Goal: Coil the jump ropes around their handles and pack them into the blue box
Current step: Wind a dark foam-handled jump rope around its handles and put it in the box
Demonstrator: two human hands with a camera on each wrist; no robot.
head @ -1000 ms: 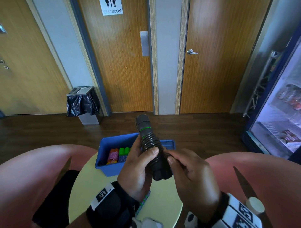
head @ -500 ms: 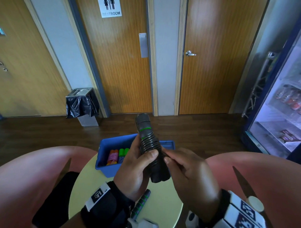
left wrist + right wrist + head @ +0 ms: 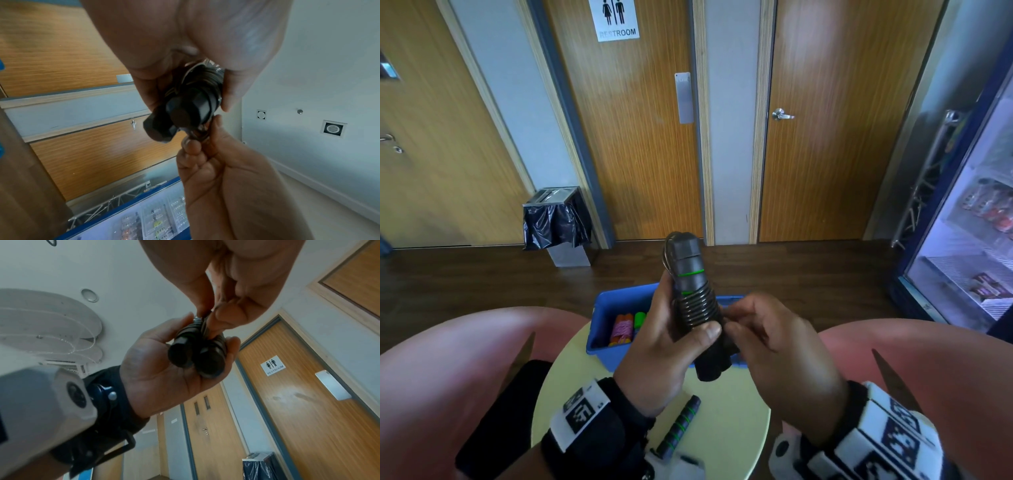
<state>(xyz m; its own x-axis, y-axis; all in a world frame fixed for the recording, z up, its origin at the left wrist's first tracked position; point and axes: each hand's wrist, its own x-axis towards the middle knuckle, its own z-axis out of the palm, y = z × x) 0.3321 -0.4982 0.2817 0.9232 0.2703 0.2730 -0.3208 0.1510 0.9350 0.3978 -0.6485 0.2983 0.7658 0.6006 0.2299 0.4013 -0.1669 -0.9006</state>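
A person sits at a small round yellow desk (image 3: 726, 421) with a blue box (image 3: 619, 301) at its far edge, at twelve o'clock from them. At the box's left end lie bundles already packed: a pink and orange one (image 3: 622, 329) and a green one (image 3: 639, 318) beside it.

The left hand (image 3: 667, 346) is wrapped around a pair of black handles (image 3: 697, 308) held upright above the desk, with dark rope (image 3: 697, 306) coiled in neat turns around their middle. At three o'clock from the handles, the right hand (image 3: 774, 339) pinches the rope's loose end against the coil, so this bundle looks nearly finished; it is not yet in the box.

On the desk at six o'clock, under the left wrist, lies another black handle with green bands (image 3: 679, 426), probably rope left to coil.

Pink chairs (image 3: 448, 370) flank the desk. Beyond stand a bin lined with a black bag (image 3: 556, 224), wooden doors (image 3: 626, 137) and a lit fridge (image 3: 976, 222) at two o'clock. Nothing blocks the box.
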